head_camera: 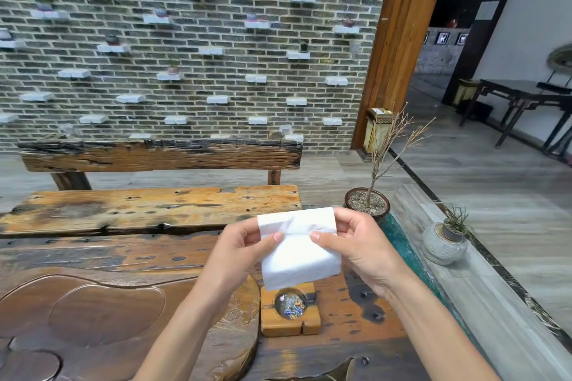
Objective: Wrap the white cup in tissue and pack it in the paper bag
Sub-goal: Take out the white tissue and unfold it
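Both bare forearms are raised forward and angled inward. The left hand [240, 246] and right hand [356, 241] are held level, facing each other, each pinched shut on a tissue [298, 252] between thumb and fingers

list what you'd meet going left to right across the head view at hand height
carved wooden tea tray → left hand → tissue → right hand → round stone pot
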Tool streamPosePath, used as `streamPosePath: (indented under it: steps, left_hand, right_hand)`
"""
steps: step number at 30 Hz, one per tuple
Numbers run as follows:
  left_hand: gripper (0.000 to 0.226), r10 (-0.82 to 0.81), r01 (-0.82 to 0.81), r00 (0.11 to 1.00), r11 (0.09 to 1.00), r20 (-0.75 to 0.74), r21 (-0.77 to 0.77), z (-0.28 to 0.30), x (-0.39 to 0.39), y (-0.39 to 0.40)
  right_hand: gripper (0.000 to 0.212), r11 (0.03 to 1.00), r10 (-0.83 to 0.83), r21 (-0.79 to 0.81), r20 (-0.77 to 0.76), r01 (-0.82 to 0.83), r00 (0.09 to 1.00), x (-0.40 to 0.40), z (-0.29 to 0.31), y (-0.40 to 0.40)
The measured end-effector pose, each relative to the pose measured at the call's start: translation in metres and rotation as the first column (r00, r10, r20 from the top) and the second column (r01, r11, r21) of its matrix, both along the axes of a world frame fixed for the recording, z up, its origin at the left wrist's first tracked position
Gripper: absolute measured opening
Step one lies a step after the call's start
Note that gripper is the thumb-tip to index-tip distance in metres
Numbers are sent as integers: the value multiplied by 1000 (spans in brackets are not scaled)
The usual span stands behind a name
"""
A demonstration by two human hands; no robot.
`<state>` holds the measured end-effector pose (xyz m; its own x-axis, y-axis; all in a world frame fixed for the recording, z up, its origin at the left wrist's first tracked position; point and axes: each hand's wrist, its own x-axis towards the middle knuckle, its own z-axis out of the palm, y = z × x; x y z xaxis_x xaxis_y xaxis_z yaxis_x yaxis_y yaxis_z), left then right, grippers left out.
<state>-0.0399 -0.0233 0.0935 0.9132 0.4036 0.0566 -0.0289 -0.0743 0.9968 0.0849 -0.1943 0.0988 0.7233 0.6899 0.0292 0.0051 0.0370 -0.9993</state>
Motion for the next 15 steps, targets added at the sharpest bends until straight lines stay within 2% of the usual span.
streamPosePath:
  steps: [11,15]
  left_hand:
    - [26,61,-61,998,998,16,20,11,-7,6]
    - [35,59,-64,996,995,68,70,14,-8,7]
  right_hand:
    - [22,999,-35,37,47,33,998,8,9,-10]
    - [28,997,-54,52,113,48,992,6,12,-7]
